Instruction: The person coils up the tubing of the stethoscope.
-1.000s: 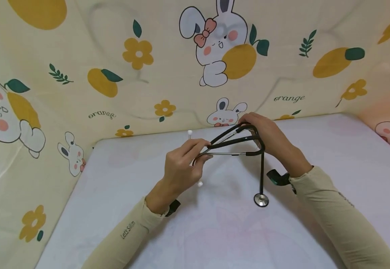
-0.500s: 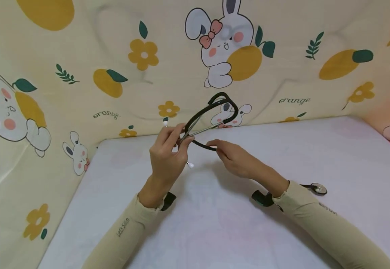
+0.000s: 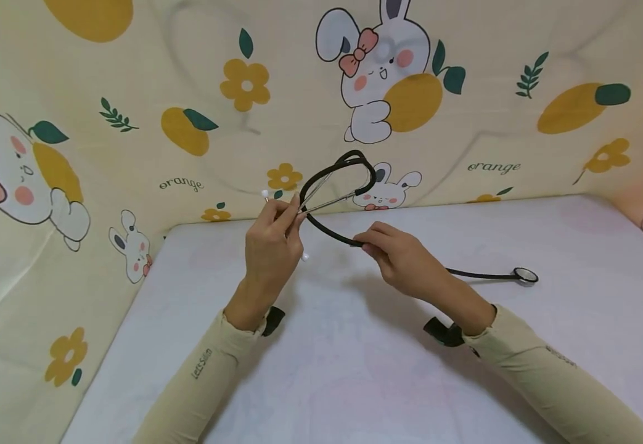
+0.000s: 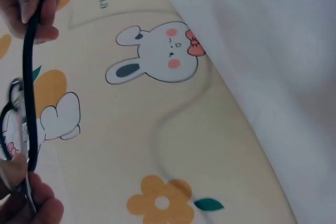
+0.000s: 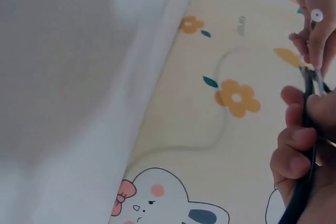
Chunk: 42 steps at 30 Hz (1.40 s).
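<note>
Stethoscope (image 3: 329,232) hangs between the person's two hands, raised above the white-covered tabletop (image 3: 321,382) in front of a patterned cloth (image 3: 299,135). The left hand (image 3: 273,243) pinches the slim metal ear tubes (image 3: 329,203) near their white ear tips (image 3: 266,194); whether it also grips the black tubing (image 3: 343,239) passing its fingertips cannot be told. The right hand (image 3: 407,262) holds that tubing between thumb and fingers, and beyond it the tubing runs out to the round, metal-rimmed chest piece (image 3: 526,275), which may or may not touch the tabletop. The whole thing should be light, its weight gathered mostly in the chest piece. The smooth, rubbery-looking tubing seems soft and bendy, curling into a rounded loop, and probably gives a sure hold; the thin, shiny metal looks stiff and likelier to slide. Good places to take hold would be the tubing just behind the chest piece or the ear tubes together; the small ear tips and the chest piece's face seem the delicate parts.
</note>
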Tool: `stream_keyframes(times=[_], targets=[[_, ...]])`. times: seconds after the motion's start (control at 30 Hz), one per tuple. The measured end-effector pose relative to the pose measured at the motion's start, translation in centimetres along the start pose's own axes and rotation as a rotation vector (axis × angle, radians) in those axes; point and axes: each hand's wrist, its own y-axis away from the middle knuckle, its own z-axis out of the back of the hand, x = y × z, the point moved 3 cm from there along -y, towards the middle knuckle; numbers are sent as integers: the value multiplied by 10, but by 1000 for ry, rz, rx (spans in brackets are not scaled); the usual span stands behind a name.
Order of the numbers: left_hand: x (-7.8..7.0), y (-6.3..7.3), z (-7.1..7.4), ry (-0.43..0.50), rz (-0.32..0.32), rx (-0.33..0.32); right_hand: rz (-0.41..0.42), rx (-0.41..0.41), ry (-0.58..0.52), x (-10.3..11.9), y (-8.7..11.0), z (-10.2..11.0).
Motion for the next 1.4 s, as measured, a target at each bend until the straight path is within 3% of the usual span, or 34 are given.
stream_keyframes(times=[0.2, 0.4, 0.53, 0.67, 0.87, 1.2, 1.4], targets=[[4, 2, -2, -118, -42, 46, -29, 71, 51, 5, 1, -4], [8, 8, -7, -164, -172, 51, -18, 56, 80, 10, 4, -7], [13, 12, -11, -170, -220, 62, 22, 21, 117, 12, 7, -8], [19, 16, -17, -162, -226, 83, 37, 5, 172, 14, 9, -5], [27, 24, -21, -141, -220, 107, 38, 84, 208, 25, 14, -3], [28, 18, -25, -137, -226, 122, 133, 110, 247, 46, 15, 4], [22, 19, -28, -104, -276, 172, 216, 39, 273, 50, 14, 9]])
